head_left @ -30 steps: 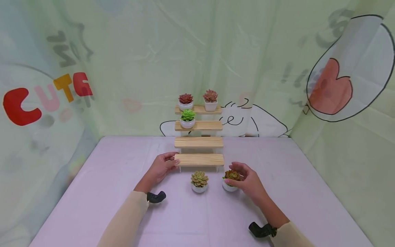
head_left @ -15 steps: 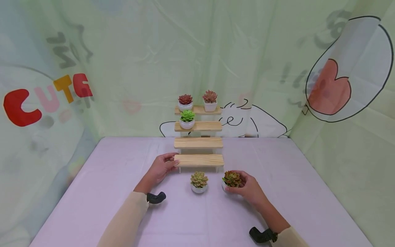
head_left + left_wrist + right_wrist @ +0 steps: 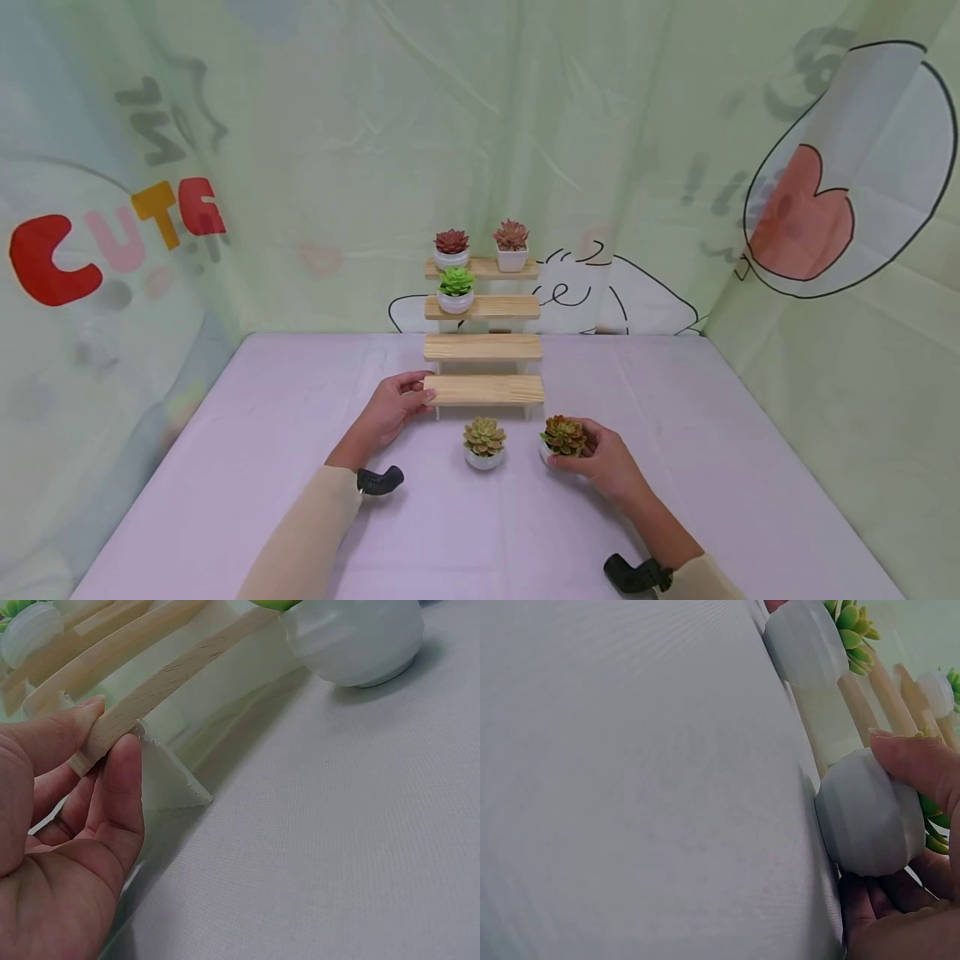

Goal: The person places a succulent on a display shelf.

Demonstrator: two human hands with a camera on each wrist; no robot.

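My left hand (image 3: 396, 407) pinches the left end of the lowest wooden step of a tiered plant stand (image 3: 483, 389), thumb on top and fingers beneath, as the left wrist view shows. To the right of the stand, my right hand (image 3: 603, 454) grips a potted succulent (image 3: 563, 436) with reddish-green leaves. Thumb and fingers close round the sides of its white ribbed pot (image 3: 870, 817), which stands on the tablecloth. Between the hands, just before the stand, sits a second potted succulent (image 3: 484, 442) with pale yellow-green leaves.
A bright green succulent (image 3: 455, 289) stands at the left of the second step from the top. On the top step are a dark red succulent (image 3: 452, 248) and a pinkish one (image 3: 512, 245) in a square pot. A printed curtain (image 3: 360, 167) hangs behind the table (image 3: 300, 375).
My right hand has lowered from over the reddish-green succulent's leaves to its pot and gripped it. The left hand keeps its hold on the stand.
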